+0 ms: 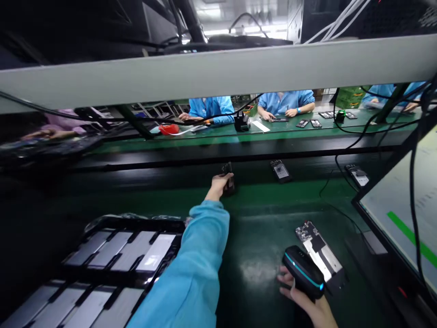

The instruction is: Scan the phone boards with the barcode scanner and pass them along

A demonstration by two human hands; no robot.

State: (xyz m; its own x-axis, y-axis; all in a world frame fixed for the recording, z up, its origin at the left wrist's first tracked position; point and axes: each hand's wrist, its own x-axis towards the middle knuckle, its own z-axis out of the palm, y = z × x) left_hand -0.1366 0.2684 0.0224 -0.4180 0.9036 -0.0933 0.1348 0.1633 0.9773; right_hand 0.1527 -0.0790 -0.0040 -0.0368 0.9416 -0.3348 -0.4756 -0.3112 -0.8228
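Observation:
My left hand [217, 184] reaches far forward in a blue sleeve, its fingers closed around the side of a dark opened phone [229, 181] at the black belt's near edge. My right hand [309, 307] is wrapped from below around a black handheld scanner [303, 272] with a glowing cyan stripe. Just behind that scanner, another opened phone [324, 255] with bare circuit board and silver panel lies on the green bench; the scanner overlaps its lower left side. Farther back, an opened phone [281, 171] rests on the belt.
Black trays [102, 272] of flat silver pieces occupy the left. A monitor [406, 200] and dangling cables [413, 168] border the right, near another opened phone [358, 176]. A grey beam [205, 70] crosses overhead. Co-workers in blue [287, 104] sit at the far bench.

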